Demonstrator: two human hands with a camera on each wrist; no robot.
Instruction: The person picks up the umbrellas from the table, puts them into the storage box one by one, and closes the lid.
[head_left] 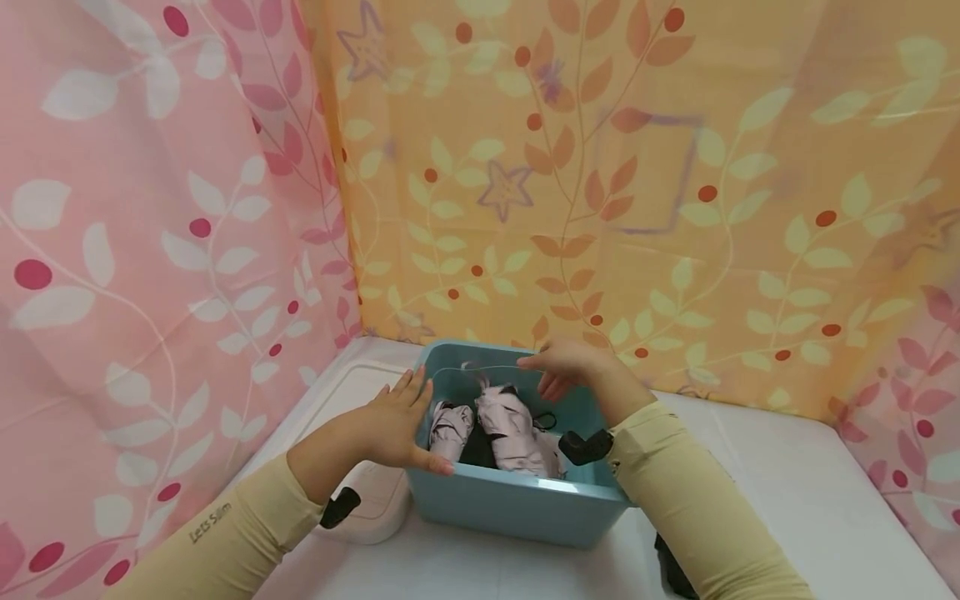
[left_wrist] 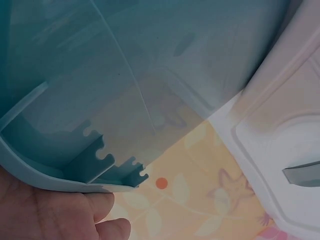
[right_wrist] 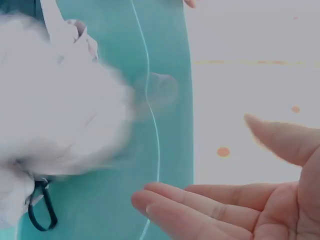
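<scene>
A blue plastic bin stands on the white table. Inside it lie pale pink folded bundles that look like compact umbrellas, one larger bundle in the middle and a smaller one at the left. A black wrist loop shows by them, and the larger bundle looks blurred in the right wrist view. My left hand rests along the bin's left rim, fingers extended and thumb apart. Over the bin's far right part, my right hand holds nothing; its fingers are extended in the right wrist view.
A white lid with a grey latch lies left of the bin and partly beneath its side. Near the right forearm is a dark object, mostly hidden by the sleeve. Patterned pink and orange cloth walls enclose the table.
</scene>
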